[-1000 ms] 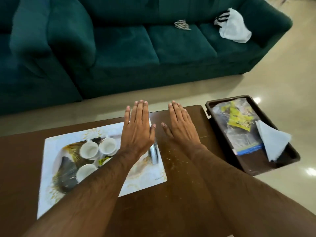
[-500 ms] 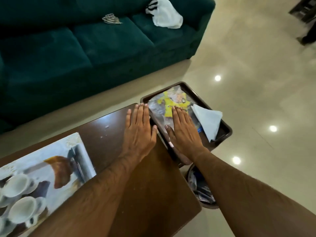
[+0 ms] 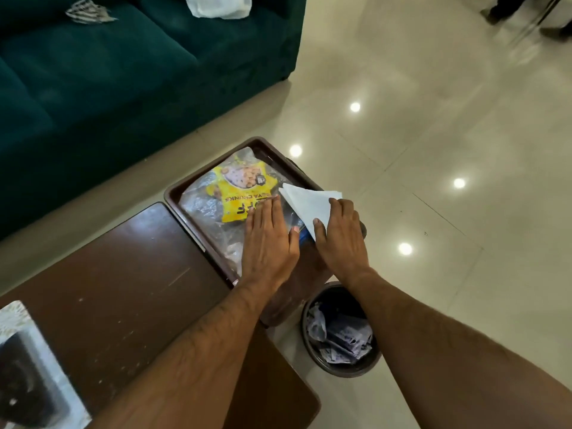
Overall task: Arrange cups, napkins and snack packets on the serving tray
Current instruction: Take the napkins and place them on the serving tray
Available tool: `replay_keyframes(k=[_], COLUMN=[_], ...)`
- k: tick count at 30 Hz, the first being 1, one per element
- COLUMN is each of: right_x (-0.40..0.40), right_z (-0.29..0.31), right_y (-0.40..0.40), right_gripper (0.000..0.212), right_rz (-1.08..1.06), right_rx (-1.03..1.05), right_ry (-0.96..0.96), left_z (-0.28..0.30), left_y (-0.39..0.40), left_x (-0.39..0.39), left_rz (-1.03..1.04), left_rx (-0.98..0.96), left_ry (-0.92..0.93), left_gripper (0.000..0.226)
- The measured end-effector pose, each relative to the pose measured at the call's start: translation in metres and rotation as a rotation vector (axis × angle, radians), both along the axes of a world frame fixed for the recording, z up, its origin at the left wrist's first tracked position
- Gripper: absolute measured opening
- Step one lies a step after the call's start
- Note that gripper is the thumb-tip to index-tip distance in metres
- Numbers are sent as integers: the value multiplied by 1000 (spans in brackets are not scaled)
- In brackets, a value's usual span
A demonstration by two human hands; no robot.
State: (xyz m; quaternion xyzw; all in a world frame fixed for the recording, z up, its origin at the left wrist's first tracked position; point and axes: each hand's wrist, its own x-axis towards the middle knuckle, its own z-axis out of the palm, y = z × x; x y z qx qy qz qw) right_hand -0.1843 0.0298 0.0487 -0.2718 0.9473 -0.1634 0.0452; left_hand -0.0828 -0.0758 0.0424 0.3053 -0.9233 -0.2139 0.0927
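A dark brown tray point(image 3: 173, 193) sits just past the right end of the wooden table point(image 3: 139, 274). In it lie a yellow snack packet point(image 3: 238, 190), clear packets under it, and a white folded napkin point(image 3: 306, 202) at the right side. My left hand point(image 3: 269, 243) lies flat, fingers together, on the packets. On the napkin is my right hand point(image 3: 340, 236), its fingers curled over the napkin's right edge and its thumb pressed on its near corner. The white printed tray point(image 3: 18, 317) shows only at the lower left edge; no cups are in view.
A round waste bin point(image 3: 340, 329) with crumpled paper stands on the floor below the brown tray. A dark green sofa point(image 3: 123, 72) fills the upper left, with a white bag point(image 3: 216, 4) on it. Someone's feet point(image 3: 501, 10) show at the top right.
My view swung right, away from the cups. Both hands moved from the table onto the brown tray; the left now covers the packets and the right has closed on the napkin.
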Motion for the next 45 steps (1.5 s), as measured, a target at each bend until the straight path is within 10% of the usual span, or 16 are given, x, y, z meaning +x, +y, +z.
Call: replay_keyframes(k=[24, 45], right_x=[-13, 15], right_z=[-39, -20], right_y=[-16, -32], right_gripper=[57, 51], right_rz=[-275, -62], right_rx=[-190, -638], right_ry=[-57, -37], left_z=[-35, -15], left_y=[8, -19], left_x=[-84, -48], left_rz=[525, 710], left_rx=[1070, 1400], left_ry=[300, 605], left_gripper=[41, 33])
